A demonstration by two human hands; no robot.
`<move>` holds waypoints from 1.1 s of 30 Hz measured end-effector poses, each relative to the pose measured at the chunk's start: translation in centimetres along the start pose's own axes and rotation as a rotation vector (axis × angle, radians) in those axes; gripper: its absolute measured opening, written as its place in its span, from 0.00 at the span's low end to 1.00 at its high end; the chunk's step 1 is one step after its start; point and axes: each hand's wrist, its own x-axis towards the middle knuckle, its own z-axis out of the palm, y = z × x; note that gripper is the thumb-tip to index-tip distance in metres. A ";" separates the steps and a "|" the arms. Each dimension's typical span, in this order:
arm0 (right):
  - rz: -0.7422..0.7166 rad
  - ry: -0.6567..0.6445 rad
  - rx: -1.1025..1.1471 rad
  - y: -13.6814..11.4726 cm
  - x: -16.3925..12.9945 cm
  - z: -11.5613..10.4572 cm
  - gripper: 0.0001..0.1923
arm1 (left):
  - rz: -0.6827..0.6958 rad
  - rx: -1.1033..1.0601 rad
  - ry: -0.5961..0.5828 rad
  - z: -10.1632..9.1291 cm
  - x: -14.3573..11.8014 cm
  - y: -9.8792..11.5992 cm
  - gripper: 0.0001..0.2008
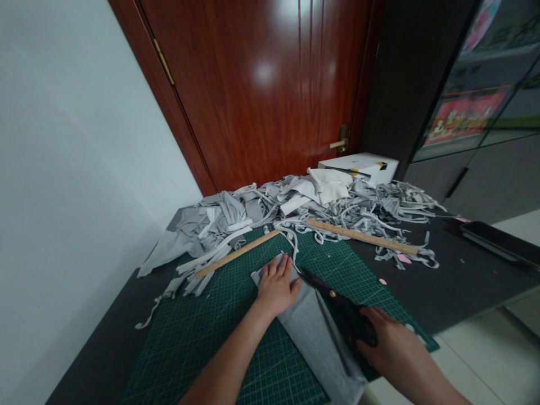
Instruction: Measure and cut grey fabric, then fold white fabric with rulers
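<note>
Surface [464,281]: dark, running from 7 to 3 o'clock ahead of you.
Cutting mat [202,326]: green and gridded, lying on the surface at centre.
Scrap heap [295,211]: grey strips and offcuts piled at 12 o'clock, beyond the mat.
Rulers: one wooden ruler [236,253] at 11 o'clock, another long ruler [363,236] at 1 o'clock.
Grey fabric [312,332]: a long piece on the mat, at 6 o'clock.
Left hand [276,287]: your grip is spread flat, pressing the fabric's far end.
Scissors [337,309]: black, blades over the fabric's right edge.
Right hand [388,343]: your grip is closed around the scissors' handles at 5 o'clock.
</note>
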 end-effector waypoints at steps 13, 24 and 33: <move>-0.146 -0.037 -0.012 1.9 -0.9 0.1 0.23 | -0.178 0.095 -0.083 -2.9 -4.7 1.8 0.34; -0.135 -0.084 0.477 -0.8 2.3 -3.2 0.12 | -0.073 -0.111 -0.075 -3.8 -0.4 -2.9 0.09; -0.074 -0.298 1.193 -10.1 12.5 1.9 0.18 | -0.141 -0.574 -0.088 -2.8 -0.4 -4.8 0.04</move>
